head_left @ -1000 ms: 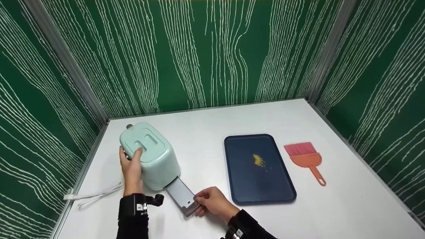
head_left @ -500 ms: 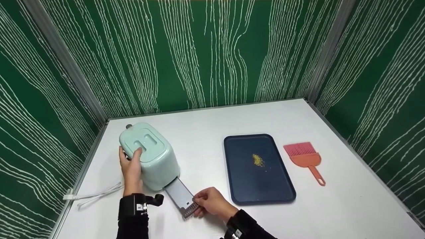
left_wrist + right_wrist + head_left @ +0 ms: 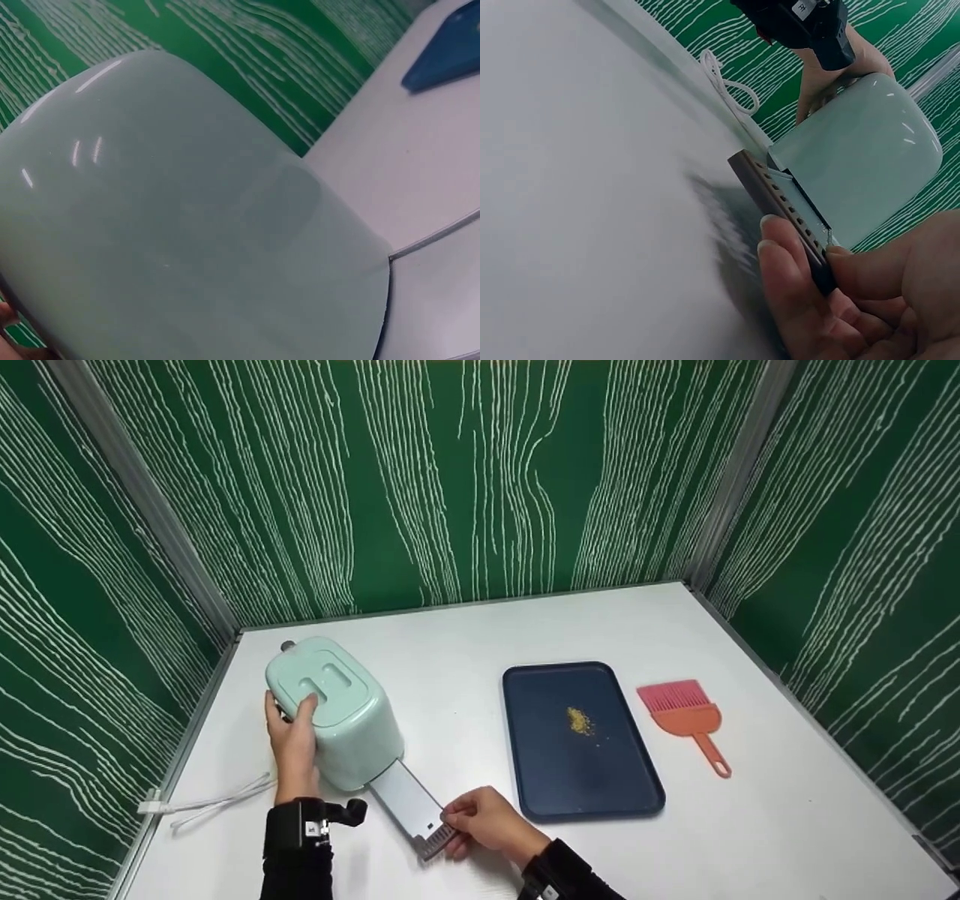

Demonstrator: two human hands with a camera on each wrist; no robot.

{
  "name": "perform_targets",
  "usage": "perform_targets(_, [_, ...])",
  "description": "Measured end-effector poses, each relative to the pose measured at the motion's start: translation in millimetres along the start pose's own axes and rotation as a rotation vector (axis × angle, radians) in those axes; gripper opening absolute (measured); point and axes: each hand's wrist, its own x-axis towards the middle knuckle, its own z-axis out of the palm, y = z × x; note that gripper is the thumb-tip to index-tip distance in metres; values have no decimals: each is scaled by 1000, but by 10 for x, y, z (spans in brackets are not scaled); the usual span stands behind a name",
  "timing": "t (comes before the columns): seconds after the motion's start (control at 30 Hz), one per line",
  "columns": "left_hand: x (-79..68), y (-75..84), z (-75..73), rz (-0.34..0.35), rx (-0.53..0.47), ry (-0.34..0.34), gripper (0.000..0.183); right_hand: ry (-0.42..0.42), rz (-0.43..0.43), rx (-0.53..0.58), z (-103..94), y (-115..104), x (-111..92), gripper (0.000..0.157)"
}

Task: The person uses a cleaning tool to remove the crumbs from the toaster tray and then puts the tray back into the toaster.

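Note:
A mint-green toaster (image 3: 358, 735) stands at the left of the white table. My left hand (image 3: 294, 750) grips its near-left side, thumb over the top by one slot, other fingers down the side and partly hidden. From the toaster's lower end sticks out a flat grey crumb tray (image 3: 407, 801), its inner end still inside the body. My right hand (image 3: 491, 821) pinches the tray's slotted outer end between thumb and fingers. Close up in the right wrist view, that dark ridged edge of the crumb tray (image 3: 769, 191) lies between thumb and fingertips, slightly above the table.
A dark blue serving tray (image 3: 551, 784) lies right of centre, with a small heap of yellow crumbs (image 3: 577, 721) on it. Further right is an orange brush (image 3: 686, 720) with pink bristles. A white power cord (image 3: 217, 797) runs to the table's left edge. Green patterned walls enclose the back and sides.
My right hand has drawn the crumb tray slightly further out, toward the front right. The left hand keeps its grip on the toaster, which stays in place.

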Motion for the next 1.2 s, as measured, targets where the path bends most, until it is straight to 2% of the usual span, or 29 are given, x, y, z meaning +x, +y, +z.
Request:
perform_targets(0.3, [13, -25, -5, 5, -4, 8, 97, 39, -17, -5, 105, 1, 145, 13])
perform_targets(0.53, [19, -21, -7, -16, 6, 4, 97, 73, -25, 32, 163, 10, 254, 11])
perform_targets(0.8, [12, -16, -14, 7, 18, 11, 95, 104, -32, 77, 180, 3, 343, 15])
perform_targets(1.2, [6, 0, -19, -3, 21, 10, 96, 122, -42, 203, 253, 4, 453, 13])
